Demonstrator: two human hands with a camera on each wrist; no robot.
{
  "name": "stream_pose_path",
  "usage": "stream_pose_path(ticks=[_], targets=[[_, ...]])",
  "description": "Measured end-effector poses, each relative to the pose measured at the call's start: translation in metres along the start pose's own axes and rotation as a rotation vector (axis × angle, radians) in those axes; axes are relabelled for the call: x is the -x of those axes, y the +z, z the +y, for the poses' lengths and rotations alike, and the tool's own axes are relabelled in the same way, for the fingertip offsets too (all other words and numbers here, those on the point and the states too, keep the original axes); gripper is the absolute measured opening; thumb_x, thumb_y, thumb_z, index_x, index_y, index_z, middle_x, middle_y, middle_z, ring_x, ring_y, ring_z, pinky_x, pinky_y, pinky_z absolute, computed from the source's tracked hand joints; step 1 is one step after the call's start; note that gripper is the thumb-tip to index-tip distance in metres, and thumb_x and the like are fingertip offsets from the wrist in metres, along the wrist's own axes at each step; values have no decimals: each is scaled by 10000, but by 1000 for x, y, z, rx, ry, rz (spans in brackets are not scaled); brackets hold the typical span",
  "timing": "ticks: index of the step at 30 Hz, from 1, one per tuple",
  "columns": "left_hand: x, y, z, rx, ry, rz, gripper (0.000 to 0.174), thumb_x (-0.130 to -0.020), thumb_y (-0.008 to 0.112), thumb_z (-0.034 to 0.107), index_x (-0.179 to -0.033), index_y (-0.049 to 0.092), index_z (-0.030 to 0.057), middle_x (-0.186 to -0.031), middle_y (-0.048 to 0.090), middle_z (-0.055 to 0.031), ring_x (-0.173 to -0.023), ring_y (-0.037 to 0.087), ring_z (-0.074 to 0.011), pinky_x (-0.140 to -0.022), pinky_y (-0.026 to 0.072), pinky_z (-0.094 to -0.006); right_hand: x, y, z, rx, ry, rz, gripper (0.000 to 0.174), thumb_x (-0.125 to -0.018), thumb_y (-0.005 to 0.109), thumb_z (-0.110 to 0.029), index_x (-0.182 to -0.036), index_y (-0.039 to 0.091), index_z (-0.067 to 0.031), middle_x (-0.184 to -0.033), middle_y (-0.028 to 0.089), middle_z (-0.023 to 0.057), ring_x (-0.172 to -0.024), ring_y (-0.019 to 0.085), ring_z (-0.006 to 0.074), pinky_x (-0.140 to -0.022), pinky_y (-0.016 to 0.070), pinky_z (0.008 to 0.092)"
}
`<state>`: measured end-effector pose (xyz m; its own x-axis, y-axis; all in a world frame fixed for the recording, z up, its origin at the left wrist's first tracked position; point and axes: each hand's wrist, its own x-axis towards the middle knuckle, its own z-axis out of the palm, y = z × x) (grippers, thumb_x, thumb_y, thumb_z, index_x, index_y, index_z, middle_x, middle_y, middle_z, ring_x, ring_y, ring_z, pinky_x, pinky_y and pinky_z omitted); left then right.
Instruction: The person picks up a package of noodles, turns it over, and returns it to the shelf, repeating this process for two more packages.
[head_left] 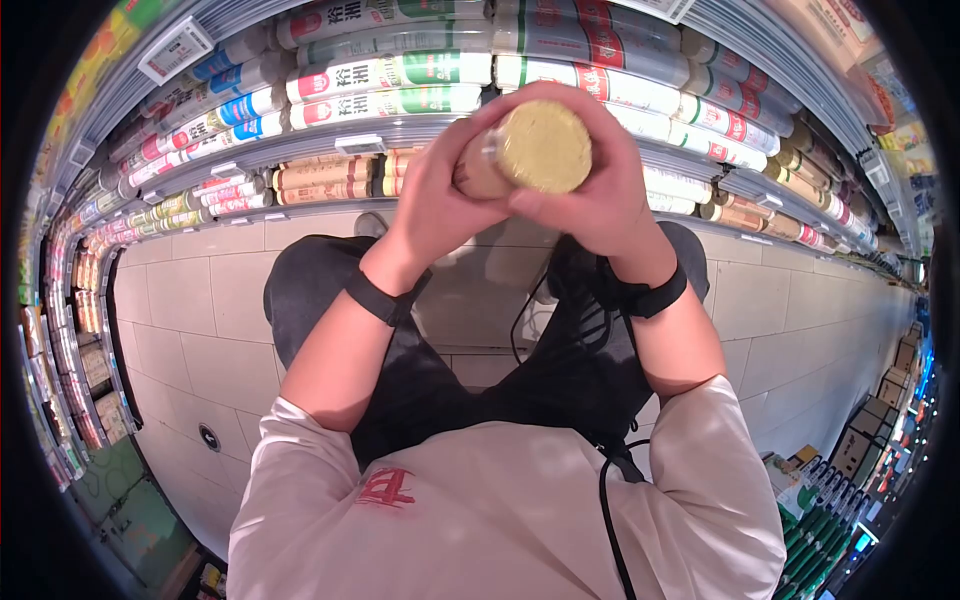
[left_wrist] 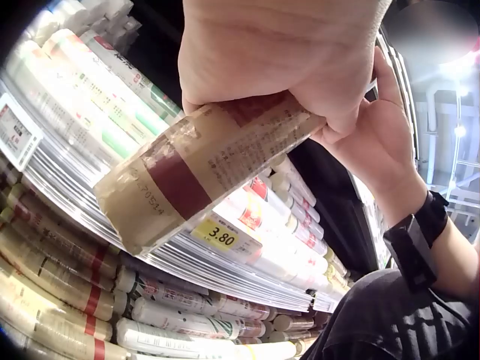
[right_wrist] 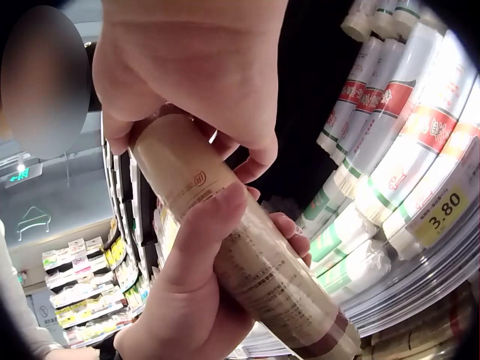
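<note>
A cylindrical pack of dried noodles (head_left: 547,147) in tan wrapping is held up between both hands in front of the shelves, one round end facing the head camera. A dark red band and printed lettering show on the noodle pack (left_wrist: 180,184) in the left wrist view. My left hand (head_left: 440,195) grips it from the left. In the right wrist view the left thumb lies along the side of the noodle pack (right_wrist: 262,262). From the other side my right hand (head_left: 610,190) curls round the end nearest the head camera.
Shelves ahead hold stacked rows of white noodle packs (head_left: 390,105), with brown-wrapped packs (head_left: 322,178) on the lower shelf. A yellow price tag (left_wrist: 219,234) reads 3.80. Bent knees in dark trousers (head_left: 320,290) flank the arms above a tiled floor (head_left: 180,300).
</note>
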<state>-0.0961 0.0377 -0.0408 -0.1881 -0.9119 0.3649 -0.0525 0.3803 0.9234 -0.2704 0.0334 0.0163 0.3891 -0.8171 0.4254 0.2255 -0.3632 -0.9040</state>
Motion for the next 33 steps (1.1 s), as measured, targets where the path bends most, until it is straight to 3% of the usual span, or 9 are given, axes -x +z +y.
stream_pose_path(ticks=[3,4,7,8,11,17,20,24,33], targets=[[-6,-7,15,-37,-213,-224,747,-722,878,241,-1320,505,-10,-1128,651,-118,-1057,625,-178,-886,508,-320,-7,-10,12,-251,84,160,515,-813,741,-84,-1283,541,-17,-1184,647,119,-1060,636,224,-944,513,353],[-6,-13,14,33,-236,-359,674,-849,782,272,-1356,460,-33,-1160,632,-119,-1086,599,-152,-911,486,-301,-7,-12,11,-396,97,206,439,-905,637,-145,-1303,513,-9,-1191,635,137,-1072,633,242,-971,517,420],[-7,-22,11,447,-575,-667,603,-970,596,314,-1441,369,13,-1230,610,-131,-1077,637,-216,-903,514,-338,-9,-29,21,-692,121,257,446,-972,554,-244,-1343,471,-11,-1197,624,142,-1109,624,262,-1009,501,514],[-7,-24,14,620,-660,-732,624,-996,518,364,-1465,324,0,-1241,603,-149,-1090,645,-261,-921,517,-362,-7,-32,24,-725,138,288,491,-1015,455,-363,-1366,452,-20,-1194,621,147,-1146,610,278,-1047,457,589],[-6,-24,21,912,-701,-676,658,-985,524,338,-1485,285,-18,-1235,606,-161,-1092,651,-277,-931,513,-366,-9,-39,26,-987,135,210,528,-1023,409,-432,-1362,466,-31,-1210,618,151,-1148,607,281,-1081,418,595],[-3,-28,15,609,-486,-645,648,-957,568,214,-1487,283,-27,-1196,644,-169,-1067,660,-255,-894,523,-344,-13,-38,24,-974,172,232,533,-1026,379,-458,-1331,497,-38,-1248,612,167,-1149,607,284,-1044,448,554],[-2,-25,13,575,-474,-563,624,-922,683,137,-1432,361,-24,-1079,696,-152,-999,658,-168,-845,514,-298,-17,-32,16,-750,303,339,503,-1024,392,-457,-1268,525,-37,-1225,626,177,-1116,624,292,-990,494,510],[-4,-20,19,451,-540,-442,656,-883,744,135,-1402,380,-35,-1027,708,-141,-948,665,-155,-834,515,-292,-19,-28,16,-572,452,445,441,-1020,430,-437,-1176,543,-40,-1137,656,177,-1046,657,302,-917,539,465],[-8,-11,4,424,-538,-464,617,-846,775,119,-1342,441,-35,-1081,693,-140,-955,662,-156,-852,518,-301,-16,-36,33,-710,363,384,406,-1015,460,-425,-1127,546,-44,-1022,667,147,-936,673,288,-863,552,453]])
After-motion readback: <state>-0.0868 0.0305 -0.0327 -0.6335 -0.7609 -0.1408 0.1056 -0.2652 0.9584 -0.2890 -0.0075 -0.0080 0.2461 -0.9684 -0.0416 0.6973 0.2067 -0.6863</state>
